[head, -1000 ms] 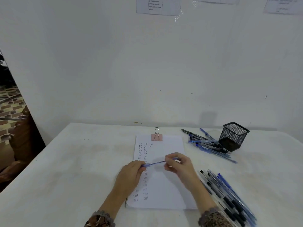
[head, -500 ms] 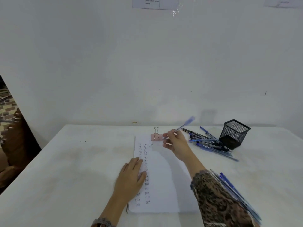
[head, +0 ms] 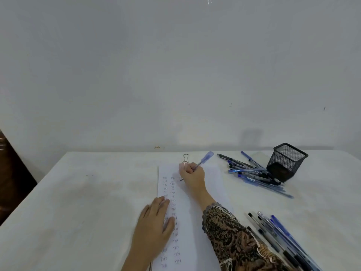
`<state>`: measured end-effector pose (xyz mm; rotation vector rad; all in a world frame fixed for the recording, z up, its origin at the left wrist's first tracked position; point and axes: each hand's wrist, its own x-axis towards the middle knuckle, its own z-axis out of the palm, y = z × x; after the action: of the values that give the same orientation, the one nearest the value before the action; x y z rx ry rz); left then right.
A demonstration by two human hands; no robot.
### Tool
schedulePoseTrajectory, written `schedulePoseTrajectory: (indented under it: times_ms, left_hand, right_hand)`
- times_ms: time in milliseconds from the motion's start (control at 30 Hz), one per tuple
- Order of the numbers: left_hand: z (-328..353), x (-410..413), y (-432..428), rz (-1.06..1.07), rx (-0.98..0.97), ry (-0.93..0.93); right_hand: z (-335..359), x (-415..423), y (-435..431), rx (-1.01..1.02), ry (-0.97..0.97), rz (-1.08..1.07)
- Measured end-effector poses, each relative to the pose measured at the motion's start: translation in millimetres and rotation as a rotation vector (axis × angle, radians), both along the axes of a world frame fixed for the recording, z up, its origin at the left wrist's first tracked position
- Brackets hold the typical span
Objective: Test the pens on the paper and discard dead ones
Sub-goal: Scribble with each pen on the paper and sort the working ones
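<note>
The right grip (head: 192, 176) is clamped on a blue pen (head: 205, 159) just above the middle of the frame. Its capped end slants up and right, and its tip is down at the top of the paper (head: 213, 182), beside two columns of small written marks. The left grip (head: 154, 225) lies flat with fingers straight on the sheet's left edge, lower centre.

This looks like the test stroke itself. It probably goes best with the left grip pressing evenly so the sheet cannot slide on the counter (head: 78, 202), and with the tip drawn at light, steady pressure in the bare strip right of the columns, where a fresh line would read clearly. A faint or missing line likely deserves a second short scribble before the pen is judged dead.

Much is hard to read. Only a thin dark sliver of the tip shows left of the knuckles, and whether it leaves ink cannot be told. The hand covers the body of the binder clip (head: 186, 158), so only its wire loop shows. The marks are too small to read with certainty. One pen heap (head: 254, 173) lies against the mesh cup (head: 287, 162) at right, and another heap (head: 281, 231) runs off the lower right corner, partly under the patterned sleeve (head: 234, 237). Which heap is tested cannot be told. The cup's inside is dark, and the sheet's bottom is cut off.
</note>
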<state>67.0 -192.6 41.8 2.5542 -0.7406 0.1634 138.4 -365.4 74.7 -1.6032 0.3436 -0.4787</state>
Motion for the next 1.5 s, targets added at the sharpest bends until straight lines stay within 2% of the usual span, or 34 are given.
schedulePoseTrajectory:
  times_ms: [167,567,1000,1200,1500]
  left_hand:
    - [-7.1,1.0,0.3,0.015,0.022,-0.025]
    - [-5.6,-1.2,0.3,0.026,0.003,-0.046]
    - [-0.7,-2.8,2.4,0.006,0.018,-0.014]
    - [0.6,-3.3,0.5,0.042,-0.070,-0.031]
    - [7.0,-5.8,1.9,0.039,-0.026,0.017]
  right_hand:
    - [-1.2,-1.4,2.6,-0.111,-0.039,0.052]
    - [0.4,-2.0,4.7,-0.211,-0.025,0.102]
    - [1.6,-5.7,3.2,-0.186,-0.041,0.026]
    - [-1.6,-3.6,1.3,-0.191,-0.052,0.045]
    - [-4.0,-2.6,-0.3,-0.182,-0.061,-0.001]
